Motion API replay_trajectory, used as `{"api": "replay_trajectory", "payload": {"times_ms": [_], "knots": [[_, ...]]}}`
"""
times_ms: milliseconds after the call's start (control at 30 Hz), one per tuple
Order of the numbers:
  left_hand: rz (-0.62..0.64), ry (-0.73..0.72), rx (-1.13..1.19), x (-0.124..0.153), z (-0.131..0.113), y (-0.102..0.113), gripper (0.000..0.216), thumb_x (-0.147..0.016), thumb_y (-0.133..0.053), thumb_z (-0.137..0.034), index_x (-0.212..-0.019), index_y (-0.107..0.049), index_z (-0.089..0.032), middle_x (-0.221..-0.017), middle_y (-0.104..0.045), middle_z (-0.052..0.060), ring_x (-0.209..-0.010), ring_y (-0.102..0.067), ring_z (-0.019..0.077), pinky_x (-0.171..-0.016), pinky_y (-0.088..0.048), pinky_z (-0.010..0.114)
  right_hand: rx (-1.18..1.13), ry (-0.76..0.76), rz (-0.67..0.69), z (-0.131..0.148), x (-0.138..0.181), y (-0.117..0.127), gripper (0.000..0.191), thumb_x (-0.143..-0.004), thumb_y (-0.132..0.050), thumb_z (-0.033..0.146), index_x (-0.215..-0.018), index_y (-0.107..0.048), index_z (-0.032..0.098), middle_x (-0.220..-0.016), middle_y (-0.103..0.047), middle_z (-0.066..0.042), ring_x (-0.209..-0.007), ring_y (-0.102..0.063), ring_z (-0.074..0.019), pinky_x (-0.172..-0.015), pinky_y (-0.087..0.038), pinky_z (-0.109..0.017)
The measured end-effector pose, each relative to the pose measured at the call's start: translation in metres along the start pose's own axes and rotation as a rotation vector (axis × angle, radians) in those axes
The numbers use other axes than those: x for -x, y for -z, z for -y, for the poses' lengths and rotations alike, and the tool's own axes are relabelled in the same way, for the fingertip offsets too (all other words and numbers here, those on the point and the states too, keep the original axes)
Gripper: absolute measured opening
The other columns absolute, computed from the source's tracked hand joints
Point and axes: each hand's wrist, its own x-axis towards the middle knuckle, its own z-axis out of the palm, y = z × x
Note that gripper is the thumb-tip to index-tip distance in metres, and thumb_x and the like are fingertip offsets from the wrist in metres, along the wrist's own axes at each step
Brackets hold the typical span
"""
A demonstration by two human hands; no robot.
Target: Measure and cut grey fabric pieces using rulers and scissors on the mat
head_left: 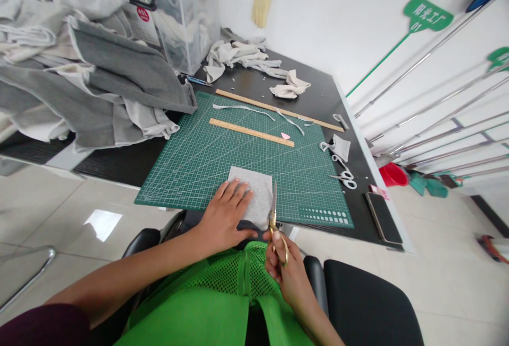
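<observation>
A light grey piece of cloth [258,193] lies at the near edge of the green cutting mat [175,168], partly overhanging it. My left hand [226,211] rests flat on the cloth, fingers spread, pressing its left side. My right hand [284,264] grips gold-handled scissors [273,211] by their loops. Their blades point away from me along the cloth's right edge; whether they are parted is hard to make out. Beyond the cloth lie a short wooden ruler [250,133], a pink triangular chalk piece [285,136] and thin cloth strips [244,107].
Grey cloths [123,70] are heaped at the left beside a clear plastic bin [186,23]. A long wooden ruler [278,110] crosses the mat's far side. White-handled scissors [347,179], cloth scraps [341,147] and a phone [384,218] lie at the right, near the table edge.
</observation>
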Motion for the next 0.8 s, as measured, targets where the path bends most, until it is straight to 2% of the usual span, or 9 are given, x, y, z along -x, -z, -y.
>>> {"api": "replay_trajectory", "payload": {"times_ms": [133, 333, 800], "knots": [[0.010, 0.001, -0.017, 0.0027, -0.0010, -0.0015, 0.102, -0.073, -0.066, -0.078, -0.150, -0.042, -0.015, -0.158, -0.038, 0.018, -0.152, -0.021, 0.0395, -0.125, -0.015, 0.058, -0.002, -0.009, -0.001, 0.0006, -0.0008, 0.0014, 0.040, -0.096, -0.056, 0.059, -0.100, -0.058, 0.019, -0.061, -0.040, 0.008, -0.044, -0.035, -0.0048, -0.041, -0.019, -0.020], [0.020, -0.006, -0.014, 0.0035, -0.0005, -0.0011, 0.103, -0.070, -0.070, -0.077, -0.151, -0.042, -0.019, -0.160, -0.036, 0.017, -0.152, -0.020, 0.0414, -0.124, -0.014, 0.060, 0.066, 0.000, 0.017, 0.0060, -0.0021, 0.0026, 0.043, -0.093, -0.058, 0.062, -0.085, -0.052, 0.020, -0.059, -0.041, 0.009, -0.042, -0.034, -0.0039, -0.040, -0.018, -0.020], [0.038, -0.019, -0.011, 0.0038, -0.0001, -0.0003, 0.105, -0.070, -0.064, -0.083, -0.151, -0.044, -0.019, -0.160, -0.035, 0.019, -0.151, -0.020, 0.0426, -0.124, -0.011, 0.061, 0.074, -0.008, -0.002, 0.0072, -0.0017, -0.0007, 0.043, -0.094, -0.057, 0.062, -0.095, -0.056, 0.019, -0.059, -0.041, 0.009, -0.043, -0.034, -0.0047, -0.040, -0.017, -0.021]]}}
